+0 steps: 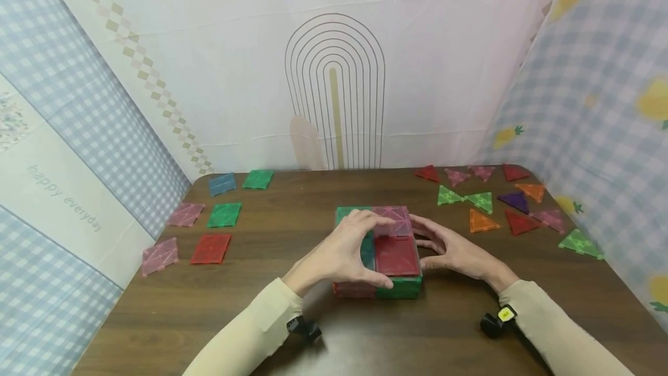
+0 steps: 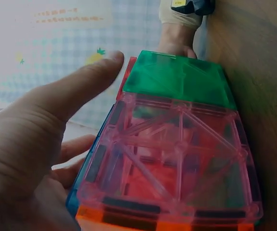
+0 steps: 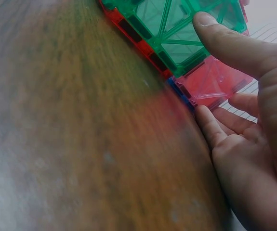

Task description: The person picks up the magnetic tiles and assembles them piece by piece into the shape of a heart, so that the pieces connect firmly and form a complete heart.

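A low box of translucent magnetic tiles (image 1: pixel 398 257) sits on the wooden table, its top made of green, pink, red and teal-blue squares. My left hand (image 1: pixel 339 251) spreads over the top, its fingers above the pink tile (image 1: pixel 400 224) at the back and its thumb by the front edge. In the left wrist view the box's front wall shows a pink square (image 2: pixel 179 147) beside a green square (image 2: pixel 179 79). At the right side, my right hand (image 1: pixel 459 253) has its thumb by a green wall tile (image 3: pixel 181 33) and its fingertips near a pink one (image 3: pixel 215 79).
On the left of the table (image 1: pixel 276 329) lie several loose squares, including a red square (image 1: pixel 211 248) and a blue square (image 1: pixel 222 184). Several triangles are scattered at the right, among them an orange triangle (image 1: pixel 482 221) and a light green triangle (image 1: pixel 581 243).
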`<state>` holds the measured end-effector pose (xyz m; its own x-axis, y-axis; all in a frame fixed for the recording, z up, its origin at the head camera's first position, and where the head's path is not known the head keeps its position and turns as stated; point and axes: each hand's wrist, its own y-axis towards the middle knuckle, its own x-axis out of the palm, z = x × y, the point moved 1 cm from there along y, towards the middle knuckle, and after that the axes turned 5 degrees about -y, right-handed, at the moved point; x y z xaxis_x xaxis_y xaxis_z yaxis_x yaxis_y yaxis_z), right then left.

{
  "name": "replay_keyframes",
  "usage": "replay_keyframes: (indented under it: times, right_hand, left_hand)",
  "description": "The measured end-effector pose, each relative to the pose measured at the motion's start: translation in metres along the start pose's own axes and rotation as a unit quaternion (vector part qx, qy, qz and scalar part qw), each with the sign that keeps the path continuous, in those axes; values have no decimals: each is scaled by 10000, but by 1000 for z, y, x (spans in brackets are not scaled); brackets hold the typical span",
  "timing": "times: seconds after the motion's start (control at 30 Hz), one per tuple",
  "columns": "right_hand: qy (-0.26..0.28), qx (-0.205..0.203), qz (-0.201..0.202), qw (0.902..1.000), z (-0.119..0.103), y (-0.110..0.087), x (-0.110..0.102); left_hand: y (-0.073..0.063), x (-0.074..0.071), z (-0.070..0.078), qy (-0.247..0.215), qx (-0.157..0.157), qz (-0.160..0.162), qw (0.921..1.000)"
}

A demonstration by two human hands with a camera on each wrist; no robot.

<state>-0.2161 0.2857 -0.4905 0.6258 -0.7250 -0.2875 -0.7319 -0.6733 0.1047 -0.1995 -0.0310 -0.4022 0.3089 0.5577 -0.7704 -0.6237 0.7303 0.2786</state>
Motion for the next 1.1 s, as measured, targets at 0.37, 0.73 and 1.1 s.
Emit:
replay_keyframes:
  times: [0.37,0.73,1.1]
  right_hand:
    - [-225,-323,236,9989,1,-5,9]
    - [110,-428,352,9984,-15,-28,39]
    - [-728,-178,908,9930,-14,-12,50]
  left_hand:
    - [-28,-16,-23,-325,-316,554,9974]
    - [-70,-2,-51,-1114,-1087,455,9868]
    - [-82,7,-78,-1840,-1198,374,9749]
